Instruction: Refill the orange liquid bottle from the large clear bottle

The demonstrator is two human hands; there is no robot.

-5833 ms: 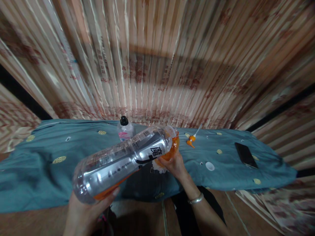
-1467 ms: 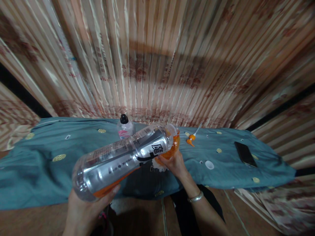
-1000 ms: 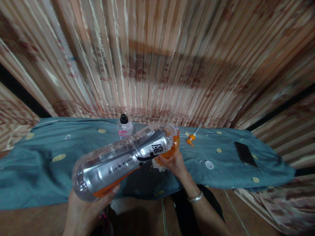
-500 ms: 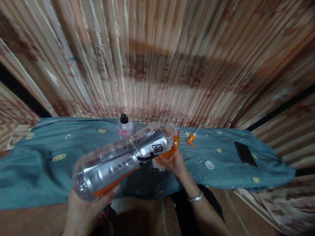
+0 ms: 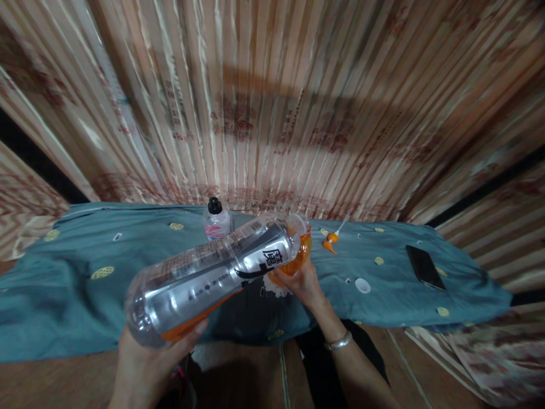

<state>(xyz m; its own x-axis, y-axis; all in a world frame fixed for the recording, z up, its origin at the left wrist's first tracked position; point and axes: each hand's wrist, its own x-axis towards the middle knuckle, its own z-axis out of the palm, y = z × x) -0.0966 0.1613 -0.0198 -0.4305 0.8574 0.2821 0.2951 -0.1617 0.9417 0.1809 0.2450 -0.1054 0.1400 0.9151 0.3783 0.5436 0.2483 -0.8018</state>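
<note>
My left hand point(image 5: 145, 363) grips the base of a large clear plastic bottle point(image 5: 204, 278). The bottle is tilted with its neck pointing away and slightly up to the right. Orange liquid lies along its lower side and gathers at the shoulder point(image 5: 298, 255). My right hand point(image 5: 304, 284), a metal bangle on its wrist, is closed under the bottle's neck end. It holds a small white-edged object point(image 5: 275, 288) that the bottle and fingers mostly hide. The bottle's mouth cannot be seen.
A blue-green patterned cloth point(image 5: 63, 295) covers the surface ahead. On it stand a small bottle with a black cap point(image 5: 216, 221), an orange pump nozzle point(image 5: 330, 244), a white round cap point(image 5: 362, 286) and a dark phone point(image 5: 423, 266). A striped curtain point(image 5: 272, 102) hangs behind.
</note>
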